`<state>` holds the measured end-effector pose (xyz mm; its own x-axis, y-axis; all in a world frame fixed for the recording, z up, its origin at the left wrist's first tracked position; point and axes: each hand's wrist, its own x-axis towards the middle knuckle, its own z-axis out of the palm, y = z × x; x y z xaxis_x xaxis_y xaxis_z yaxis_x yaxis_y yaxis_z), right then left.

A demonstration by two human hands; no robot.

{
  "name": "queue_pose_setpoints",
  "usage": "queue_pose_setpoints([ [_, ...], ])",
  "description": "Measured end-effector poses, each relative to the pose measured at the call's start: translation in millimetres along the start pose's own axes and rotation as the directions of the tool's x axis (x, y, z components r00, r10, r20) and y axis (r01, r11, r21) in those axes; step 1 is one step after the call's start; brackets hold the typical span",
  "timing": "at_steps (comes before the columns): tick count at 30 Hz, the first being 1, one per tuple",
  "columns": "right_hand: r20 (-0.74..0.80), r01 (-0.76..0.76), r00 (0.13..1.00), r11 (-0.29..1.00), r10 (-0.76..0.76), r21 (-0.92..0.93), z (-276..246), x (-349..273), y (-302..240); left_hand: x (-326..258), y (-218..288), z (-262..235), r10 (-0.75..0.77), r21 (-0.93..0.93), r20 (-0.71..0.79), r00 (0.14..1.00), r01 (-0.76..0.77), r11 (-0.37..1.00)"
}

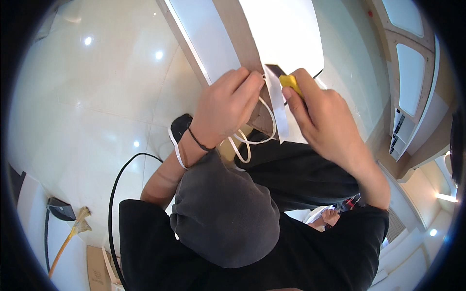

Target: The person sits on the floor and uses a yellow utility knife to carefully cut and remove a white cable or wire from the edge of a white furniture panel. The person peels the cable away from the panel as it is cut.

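Note:
My right hand (323, 114) is closed round a yellow-handled tool (291, 85) with a dark flat end, which lies against the top of a narrow white strip (277, 111). Just left of it, my left hand (225, 104) pinches a thin white cord (272, 123) at the edge of a brown and white cabinet panel (252, 43). The cord hangs in loops below my fingers, over my knees. The exact grip of my left fingertips is partly hidden.
Cabinet frames with pale panels (410, 63) stand at the right. A black cable (112, 203) curves over the tiled floor (97, 121) on the left. A broom (80, 223), a dustpan (61, 209) and a cardboard box (97, 269) lie lower left.

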<state>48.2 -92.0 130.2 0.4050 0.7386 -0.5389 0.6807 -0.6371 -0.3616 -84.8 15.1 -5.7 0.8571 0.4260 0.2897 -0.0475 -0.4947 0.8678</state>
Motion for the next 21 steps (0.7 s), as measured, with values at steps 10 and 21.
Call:
queue_pose_setpoints([
  [10,0.025,0.047,0.999,0.993,-0.045,-0.111,4.3,2.5,0.3,-0.1,-6.7,11.0,0.000,-0.164,-0.069,0.998,-0.011,0.986],
  [21,0.138,-0.027,0.989,0.990,0.046,-0.137,1.6,1.5,-5.6,1.0,-7.9,8.9,-0.019,-0.196,-0.036,0.999,0.011,0.981],
])
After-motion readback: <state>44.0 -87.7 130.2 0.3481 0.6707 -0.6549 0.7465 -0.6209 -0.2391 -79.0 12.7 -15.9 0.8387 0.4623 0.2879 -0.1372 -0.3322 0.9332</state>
